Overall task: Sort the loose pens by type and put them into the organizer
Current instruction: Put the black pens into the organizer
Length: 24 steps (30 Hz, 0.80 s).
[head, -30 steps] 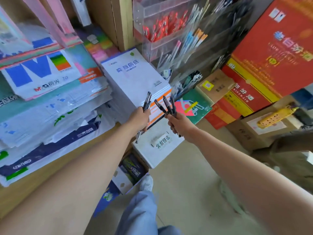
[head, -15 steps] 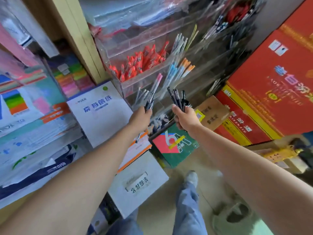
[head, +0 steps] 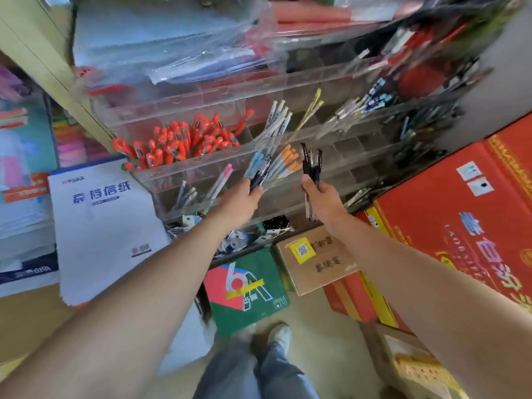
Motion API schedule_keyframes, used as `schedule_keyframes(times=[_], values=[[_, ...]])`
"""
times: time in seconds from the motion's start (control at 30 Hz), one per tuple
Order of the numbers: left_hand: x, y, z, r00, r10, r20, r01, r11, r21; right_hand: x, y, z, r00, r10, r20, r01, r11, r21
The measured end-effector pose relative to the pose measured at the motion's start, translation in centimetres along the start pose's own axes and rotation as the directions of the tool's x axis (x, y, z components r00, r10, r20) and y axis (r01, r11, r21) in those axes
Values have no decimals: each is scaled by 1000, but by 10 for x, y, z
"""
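Nearest the camera are the person's jeans [head: 259, 372] and a pale shoe [head: 280, 336] on the floor, with a green box [head: 247, 295] and a brown carton [head: 316, 259] just beyond. Both forearms reach forward. The left hand [head: 240, 201] pinches a couple of dark pens [head: 259, 175] tilted up to the right. The right hand [head: 322, 201] is curled round a bunch of black pens [head: 311, 162], held nearly upright (the exact count is blurred). Both sets are just in front of the clear tiered organizer [head: 184, 180]. Its compartments hold red pens [head: 178, 142] at left, then pink pens [head: 221, 180], blue-capped pens [head: 256, 161] and orange-capped pens [head: 289, 159]. White pens [head: 276, 122] stand farther back. Red cartons [head: 460, 226] are stacked at right.
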<state>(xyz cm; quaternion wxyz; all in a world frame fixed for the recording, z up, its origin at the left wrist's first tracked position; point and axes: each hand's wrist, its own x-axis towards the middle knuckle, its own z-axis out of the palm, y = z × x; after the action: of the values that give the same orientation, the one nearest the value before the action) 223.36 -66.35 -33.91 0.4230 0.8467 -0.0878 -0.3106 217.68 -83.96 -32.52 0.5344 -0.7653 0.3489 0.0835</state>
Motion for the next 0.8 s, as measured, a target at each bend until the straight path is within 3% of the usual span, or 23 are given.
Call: schedule_keyframes(times=[0.23, 0.4, 0.6, 0.8], values=[[32, 24, 7, 999, 43, 12, -45, 974, 223, 41, -3, -21, 1000, 11, -13, -11, 1000, -26], [47, 30, 13, 995, 52, 83, -69, 974, 218, 66, 0, -27, 998, -19, -67, 16, 999, -51], [59, 28, 21, 998, 35, 53, -46, 974, 220, 92, -6, -37, 989, -37, -142, 57, 988, 140], [65, 26, 30, 1000, -15, -27, 20, 981, 194, 110, -13, -38, 994, -56, -92, 80, 954, 289]])
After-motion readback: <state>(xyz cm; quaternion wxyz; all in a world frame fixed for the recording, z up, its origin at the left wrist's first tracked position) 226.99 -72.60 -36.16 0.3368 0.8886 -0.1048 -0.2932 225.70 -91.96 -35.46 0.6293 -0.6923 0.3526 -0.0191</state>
